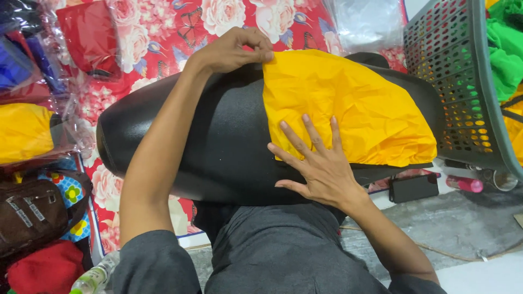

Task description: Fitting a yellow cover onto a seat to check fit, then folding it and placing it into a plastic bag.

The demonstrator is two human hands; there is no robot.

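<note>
Right hand (321, 166) spread flat on the near edge of a yellow cover (348, 106), pressing, gripping nothing. Left hand (231, 51) pinching its far corner shut. Draped over a black seat (218, 141): thin, soft, crinkly (best held by hems). Beyond, floral cloth (180, 32); grey basket (463, 81) right.

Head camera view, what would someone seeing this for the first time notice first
The bright yellow cover stands out, stretched over the right end of a long black seat lying across the person's lap. The left hand pinches the cover's top edge, while the right hand presses flat where the yellow meets the black. Behind lies a red floral cloth, and a grey plastic basket stands at the right.
</note>
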